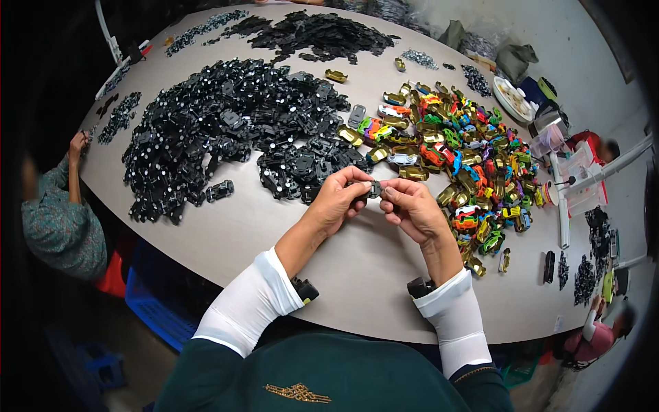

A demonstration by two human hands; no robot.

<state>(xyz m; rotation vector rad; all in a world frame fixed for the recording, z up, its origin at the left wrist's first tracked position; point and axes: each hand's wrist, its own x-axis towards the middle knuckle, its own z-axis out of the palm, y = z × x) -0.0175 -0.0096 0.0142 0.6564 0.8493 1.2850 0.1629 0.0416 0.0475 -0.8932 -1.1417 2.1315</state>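
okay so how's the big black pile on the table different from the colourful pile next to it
The black pile is a single dark colour with pale dots; the colourful pile mixes gold, green, orange, red and blue shells. The black pile covers more table and lies nearer the left hand; the colourful pile runs past the right hand. Both are loose heaps of small toy-car parts on the same table.

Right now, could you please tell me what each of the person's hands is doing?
Left hand: closed, fingers pinching a small black toy car chassis.
Right hand: closed, fingers gripping the same chassis from the other side.
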